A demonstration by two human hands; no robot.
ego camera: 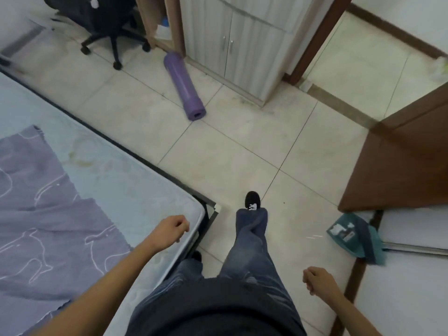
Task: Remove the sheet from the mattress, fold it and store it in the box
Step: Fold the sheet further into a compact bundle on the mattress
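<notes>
Pale tile floor (242, 146) takes up most of the view, and it is the main hazard. If the sheet is pulled off towards the near right corner, it would probably slide over the edge and drag on the tiles, picking up dirt before it can be folded. The light blue mattress (126, 180) fills the left side. Its dark bed frame (213, 207) juts out at the near right corner, just beside the person's legs, so a shin could knock it on a step along the bed. The purple-grey sheet (43, 214), printed with white outlines, lies rumpled on the left part of the mattress and leaves the right strip bare. Loose cloth like this may bunch or fold unevenly if only one edge is taken. A rolled purple yoga mat (184, 86) lies far off by the cabinet, well out of the way. No box can be made out. The left grip (169, 230) hangs loosely curled and holds nothing above the bare near corner of the mattress, with the sheet's nearest edge to its left, near but not touching. The right grip (317, 281), also loosely curled and empty, is over the floor, well apart from the sheet.
</notes>
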